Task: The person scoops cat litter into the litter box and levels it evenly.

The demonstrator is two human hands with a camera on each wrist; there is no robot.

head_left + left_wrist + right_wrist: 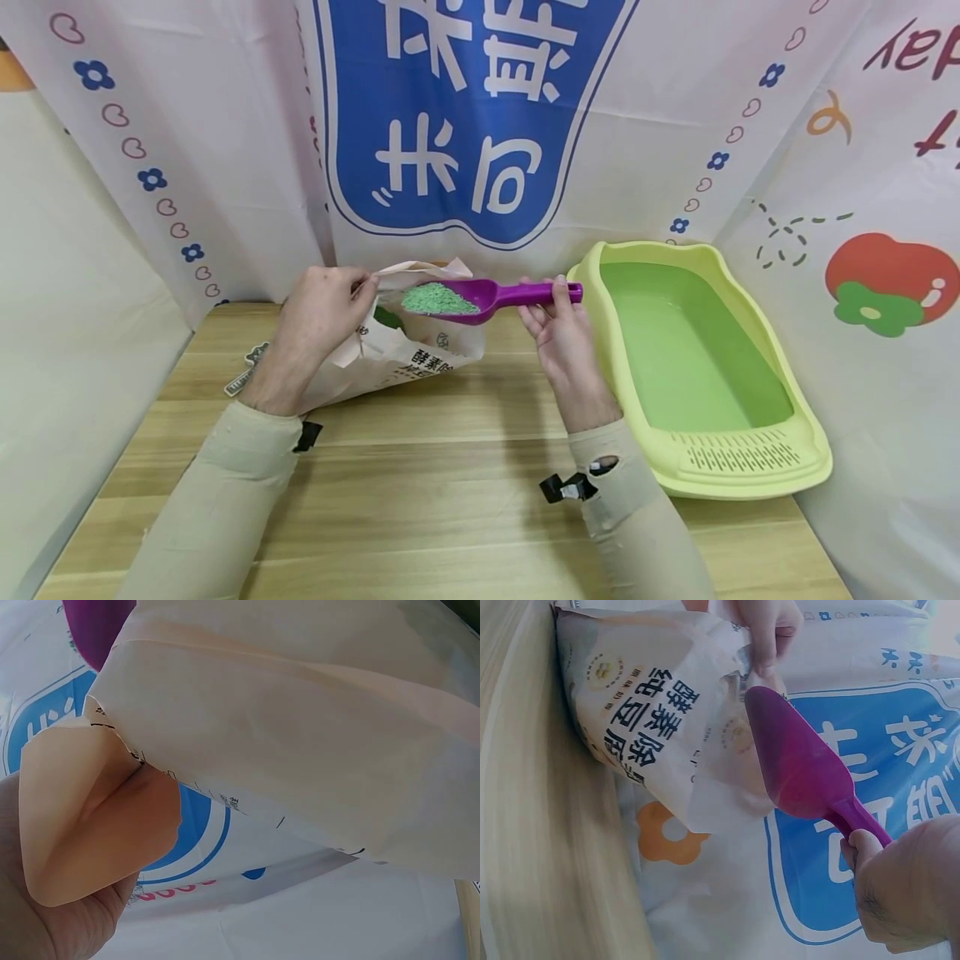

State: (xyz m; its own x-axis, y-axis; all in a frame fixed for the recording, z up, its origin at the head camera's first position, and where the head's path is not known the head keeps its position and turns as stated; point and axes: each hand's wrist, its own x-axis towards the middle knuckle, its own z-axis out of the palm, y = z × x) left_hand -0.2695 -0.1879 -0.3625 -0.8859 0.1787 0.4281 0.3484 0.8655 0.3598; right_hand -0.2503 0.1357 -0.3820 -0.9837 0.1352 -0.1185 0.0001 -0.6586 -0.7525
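My right hand (561,337) grips the handle of a purple scoop (483,293), which lies level in the air. Green granules (438,300) are heaped in its bowl, over the mouth of a printed paper-like bag (405,354). With thumb and fingers my left hand (322,312) pinches the bag's upper edge and holds the mouth apart. Some green shows inside the bag. In the right wrist view the scoop's underside (802,757) appears beside the bag (645,697). A folded flap of the bag (97,817) covers much of the left hand in the left wrist view.
A light-green litter box (697,358) with a slotted front ledge stands on the right of the wooden table (420,492). Behind my left wrist lies a small flat patterned object (243,375). Printed cloth (480,233) hangs along the back.
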